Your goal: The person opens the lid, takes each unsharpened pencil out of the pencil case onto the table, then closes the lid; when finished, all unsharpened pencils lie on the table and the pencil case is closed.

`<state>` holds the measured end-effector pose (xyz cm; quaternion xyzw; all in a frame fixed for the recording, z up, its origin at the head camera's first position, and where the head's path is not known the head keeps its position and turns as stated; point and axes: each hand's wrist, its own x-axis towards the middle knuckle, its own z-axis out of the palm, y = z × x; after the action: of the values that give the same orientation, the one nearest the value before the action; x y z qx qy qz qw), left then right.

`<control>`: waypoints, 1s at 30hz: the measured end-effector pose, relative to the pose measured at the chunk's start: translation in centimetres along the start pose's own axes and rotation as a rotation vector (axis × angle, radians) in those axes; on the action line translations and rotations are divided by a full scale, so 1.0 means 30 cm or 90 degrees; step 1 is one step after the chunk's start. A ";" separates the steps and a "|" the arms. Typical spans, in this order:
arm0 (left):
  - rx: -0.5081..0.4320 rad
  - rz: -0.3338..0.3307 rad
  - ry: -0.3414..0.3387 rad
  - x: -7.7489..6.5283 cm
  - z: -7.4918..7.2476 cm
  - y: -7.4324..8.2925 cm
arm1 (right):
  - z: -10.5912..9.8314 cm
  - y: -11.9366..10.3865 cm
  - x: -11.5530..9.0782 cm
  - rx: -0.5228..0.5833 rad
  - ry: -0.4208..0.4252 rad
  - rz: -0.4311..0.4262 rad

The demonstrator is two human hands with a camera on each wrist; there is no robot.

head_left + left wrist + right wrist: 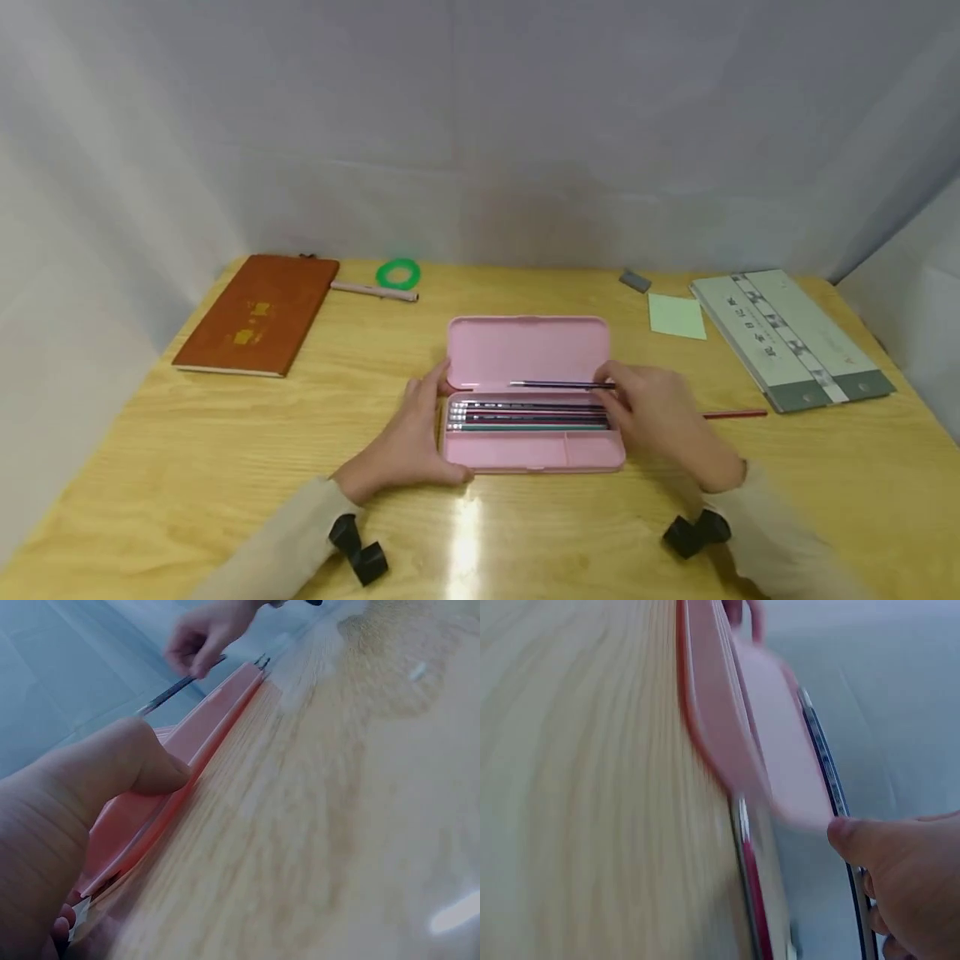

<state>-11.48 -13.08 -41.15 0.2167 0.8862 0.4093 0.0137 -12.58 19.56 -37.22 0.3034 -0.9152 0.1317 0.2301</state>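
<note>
A pink pencil case (504, 452) lies with its lid (528, 350) raised back. Several pencils (525, 417) lie side by side in its long rear compartment; the front compartments hold nothing. My left hand (408, 437) grips the case's left end, thumb at the front edge and fingers at the back corner. Between thumb and fingers, my right hand (652, 412) pinches a dark pencil (555, 384) above the case, level, its metal-capped end pointing left. In the right wrist view this pencil (825, 761) stands clear of the case. A red pencil (737, 413) lies on the table, partly hidden behind the right hand.
A brown notebook (258, 317), a pale pen (373, 291) and a green tape ring (398, 273) lie back left. Back right are a grey eraser (635, 281), a light green note pad (677, 317) and a grey-green book (787, 337). A pale curtain (525, 167) hangs behind the table.
</note>
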 end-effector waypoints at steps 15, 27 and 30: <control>0.020 0.014 0.010 0.006 -0.001 0.006 | -0.122 0.222 -0.343 0.064 -0.060 0.164; 0.029 0.034 0.010 0.012 0.005 -0.006 | -0.030 0.114 -0.181 0.116 -0.162 0.163; 0.026 0.036 0.010 0.011 0.006 -0.005 | -0.006 0.092 -0.147 0.152 -0.122 0.128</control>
<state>-11.82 -12.90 -41.31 0.2389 0.8878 0.3932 -0.0091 -11.09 23.97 -39.56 0.2465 -0.9366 0.2323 0.0901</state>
